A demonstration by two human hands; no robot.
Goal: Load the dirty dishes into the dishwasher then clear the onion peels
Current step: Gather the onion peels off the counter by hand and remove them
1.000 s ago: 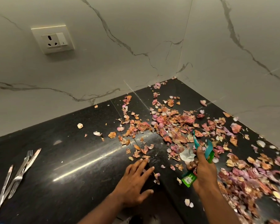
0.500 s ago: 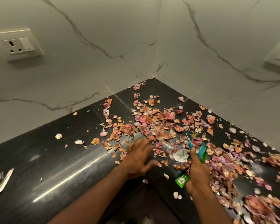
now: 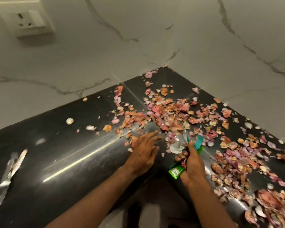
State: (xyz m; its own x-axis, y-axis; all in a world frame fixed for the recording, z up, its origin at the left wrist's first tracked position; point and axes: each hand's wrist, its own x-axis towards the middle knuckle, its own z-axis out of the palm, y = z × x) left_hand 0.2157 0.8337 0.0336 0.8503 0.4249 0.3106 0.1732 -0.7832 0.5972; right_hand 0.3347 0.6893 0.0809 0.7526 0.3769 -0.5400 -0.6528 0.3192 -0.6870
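Pink and orange onion peels [image 3: 169,112] lie scattered over the corner of a black countertop [image 3: 69,158], thickest in the middle and along the right side [image 3: 234,155]. My left hand [image 3: 145,150] lies flat on the counter with fingers spread, its fingertips at the near edge of the peel heap. My right hand [image 3: 192,163] is closed on a bunch of wrappers [image 3: 177,171]: a green packet, a teal strip and a pale foil piece. It hovers just right of the left hand.
Cutlery [image 3: 8,175] lies on the counter at the far left, blurred. Marble walls meet in the corner behind the peels, with a white socket plate [image 3: 26,18] at upper left. The counter's front edge runs under my forearms.
My left hand slid forward from the counter's front edge to the peel heap. The view swung right, then back left. My right hand kept hold of the wrappers.
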